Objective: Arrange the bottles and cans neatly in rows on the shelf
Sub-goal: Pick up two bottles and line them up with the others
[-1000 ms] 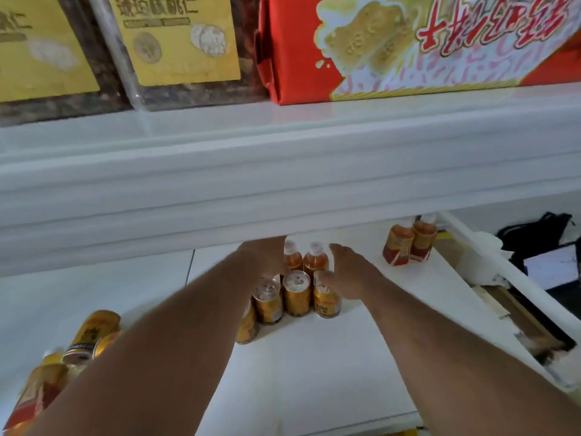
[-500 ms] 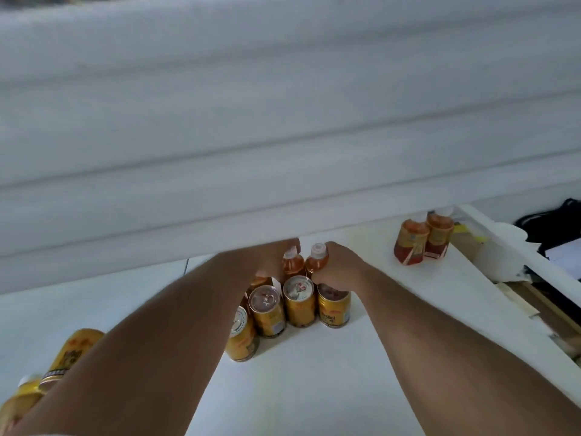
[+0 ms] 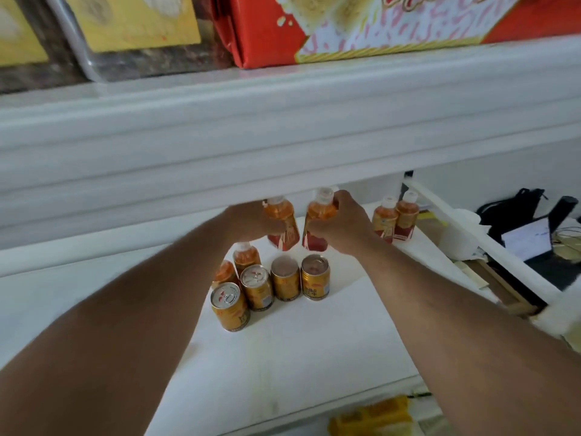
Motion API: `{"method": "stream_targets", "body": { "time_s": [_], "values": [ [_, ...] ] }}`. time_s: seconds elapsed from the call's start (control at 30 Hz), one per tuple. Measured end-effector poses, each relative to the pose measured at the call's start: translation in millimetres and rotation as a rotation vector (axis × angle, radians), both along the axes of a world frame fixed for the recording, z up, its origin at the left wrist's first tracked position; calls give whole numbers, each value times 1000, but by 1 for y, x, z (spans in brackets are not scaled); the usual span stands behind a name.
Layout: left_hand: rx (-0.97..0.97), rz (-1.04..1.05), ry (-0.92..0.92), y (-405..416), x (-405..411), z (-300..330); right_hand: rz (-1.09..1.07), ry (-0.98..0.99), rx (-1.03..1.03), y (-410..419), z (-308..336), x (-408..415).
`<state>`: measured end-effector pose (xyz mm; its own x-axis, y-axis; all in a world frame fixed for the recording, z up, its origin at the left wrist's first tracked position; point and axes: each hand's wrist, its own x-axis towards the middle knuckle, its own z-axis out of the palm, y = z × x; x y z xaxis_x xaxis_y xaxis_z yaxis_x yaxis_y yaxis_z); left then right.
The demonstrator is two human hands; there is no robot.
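Note:
My left hand grips an orange drink bottle and holds it above the white shelf. My right hand grips a second orange bottle right beside it, also lifted. Below them stands a row of several gold cans, one can nearer the front left. Two more orange bottles stand behind the cans at the left. A pair of bottles stands upright at the back right of the shelf.
The thick white edge of the upper shelf overhangs the work area, with a red box and yellow-labelled packs on top. A white rail bounds the shelf on the right, with a black bag beyond. Yellow packaging lies below the front edge.
Both hands have each lifted an orange bottle from behind the cans and raised them. The head view tilted up, so the upper shelf's goods show again.

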<state>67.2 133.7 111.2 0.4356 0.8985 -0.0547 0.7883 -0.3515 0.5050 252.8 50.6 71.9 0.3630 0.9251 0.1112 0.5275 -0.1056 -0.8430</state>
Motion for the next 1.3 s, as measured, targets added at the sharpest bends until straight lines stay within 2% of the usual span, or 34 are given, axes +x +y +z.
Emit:
{"method": "stream_targets", "body": {
  "time_s": [0.23,0.4,0.67,0.8,1.3],
  "values": [
    [92,-48,-226,-65,6,12,-52,-23,101,-57,37,11],
    [59,-34,-337,-113,20,16,-20,-77,115,-100,47,26],
    [-55,74,-369,-200,43,9,48,-18,80,-174,40,68],
    [-30,79,-376,-235,51,0,26,-85,32,-205,32,82],
    [18,-76,-479,-306,57,-22,-68,-49,45,-296,31,75]
  ]
}}
